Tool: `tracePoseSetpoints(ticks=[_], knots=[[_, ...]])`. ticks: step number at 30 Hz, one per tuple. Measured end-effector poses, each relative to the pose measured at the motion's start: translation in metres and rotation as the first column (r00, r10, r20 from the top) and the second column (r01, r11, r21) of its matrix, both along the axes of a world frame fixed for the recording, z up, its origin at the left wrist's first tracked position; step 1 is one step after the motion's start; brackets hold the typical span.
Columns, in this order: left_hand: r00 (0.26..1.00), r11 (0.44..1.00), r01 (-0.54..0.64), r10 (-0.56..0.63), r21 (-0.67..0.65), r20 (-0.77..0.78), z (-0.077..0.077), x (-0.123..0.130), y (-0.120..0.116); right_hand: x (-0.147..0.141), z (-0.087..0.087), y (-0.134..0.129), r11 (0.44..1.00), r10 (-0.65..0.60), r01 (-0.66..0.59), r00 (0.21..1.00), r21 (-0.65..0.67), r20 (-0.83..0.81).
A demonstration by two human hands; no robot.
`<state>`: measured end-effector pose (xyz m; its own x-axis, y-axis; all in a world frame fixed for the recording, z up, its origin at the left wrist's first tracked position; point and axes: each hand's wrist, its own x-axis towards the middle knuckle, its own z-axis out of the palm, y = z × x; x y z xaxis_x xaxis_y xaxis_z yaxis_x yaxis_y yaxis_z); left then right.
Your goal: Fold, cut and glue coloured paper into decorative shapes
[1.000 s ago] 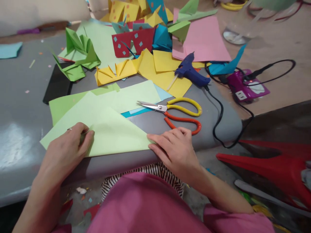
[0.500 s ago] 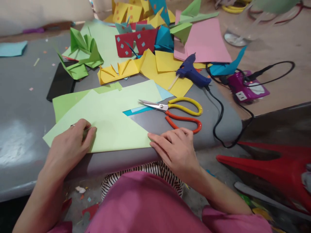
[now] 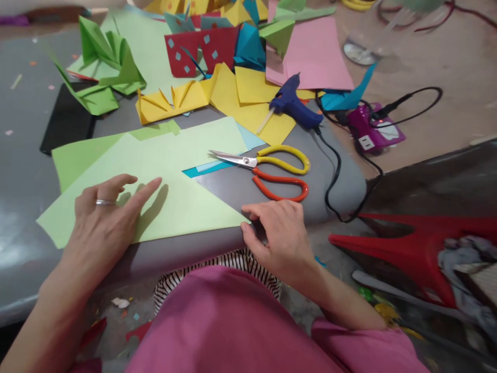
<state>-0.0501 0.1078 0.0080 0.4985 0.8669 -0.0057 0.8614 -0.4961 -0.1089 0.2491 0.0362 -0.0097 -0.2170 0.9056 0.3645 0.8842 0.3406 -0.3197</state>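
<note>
A pale green folded sheet of paper (image 3: 182,207) lies along the near edge of the table, over a brighter green sheet (image 3: 83,155). My left hand (image 3: 106,217) rests on its left part, fingers apart, with a ring on one finger and nothing held. At the sheet's pointed right corner is my right hand (image 3: 277,233), thumb and forefinger parted around the tip. Just beyond that hand lie scissors (image 3: 248,161) with one yellow and one red handle, partly over strips of blue paper (image 3: 205,168).
A blue glue gun (image 3: 297,106) lies behind the scissors, its cord running to a purple power socket (image 3: 375,129). Yellow paper (image 3: 252,111), a red spotted piece (image 3: 182,54), green folded paper (image 3: 112,62) and a black phone (image 3: 68,122) stand or lie farther back. A red chair (image 3: 407,254) is at the right.
My left hand's fingers have spread from their pinch and lie farther over the sheet. My right thumb and forefinger have parted at the corner. The whole view has shifted, so things appear farther left.
</note>
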Motion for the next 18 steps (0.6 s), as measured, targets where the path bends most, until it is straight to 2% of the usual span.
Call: tracePoseSetpoints(ticks=[4, 7, 14, 18], knots=[[0.969, 0.972, 0.230, -0.233, -0.048, -0.077, 0.006, 0.003, 0.002, 0.006, -0.004, -0.007, 0.999, 0.016, -0.015, 0.999, 0.037, -0.040], [0.945, 0.950, 0.312, -0.313, -0.025, -0.100, 0.011, 0.006, 0.005, 0.011, -0.005, -0.011, 0.997, 0.046, -0.042, 0.997, 0.060, -0.058], [0.925, 0.929, 0.369, -0.364, 0.031, -0.113, 0.012, 0.005, 0.008, 0.014, -0.003, -0.007, 0.998, 0.048, -0.056, 0.983, -0.039, -0.174], [0.967, 0.966, 0.254, -0.255, 0.038, 0.017, 0.013, 0.019, 0.000, 0.012, -0.004, -0.005, 0.998, 0.040, -0.049, 0.986, -0.047, -0.164]])
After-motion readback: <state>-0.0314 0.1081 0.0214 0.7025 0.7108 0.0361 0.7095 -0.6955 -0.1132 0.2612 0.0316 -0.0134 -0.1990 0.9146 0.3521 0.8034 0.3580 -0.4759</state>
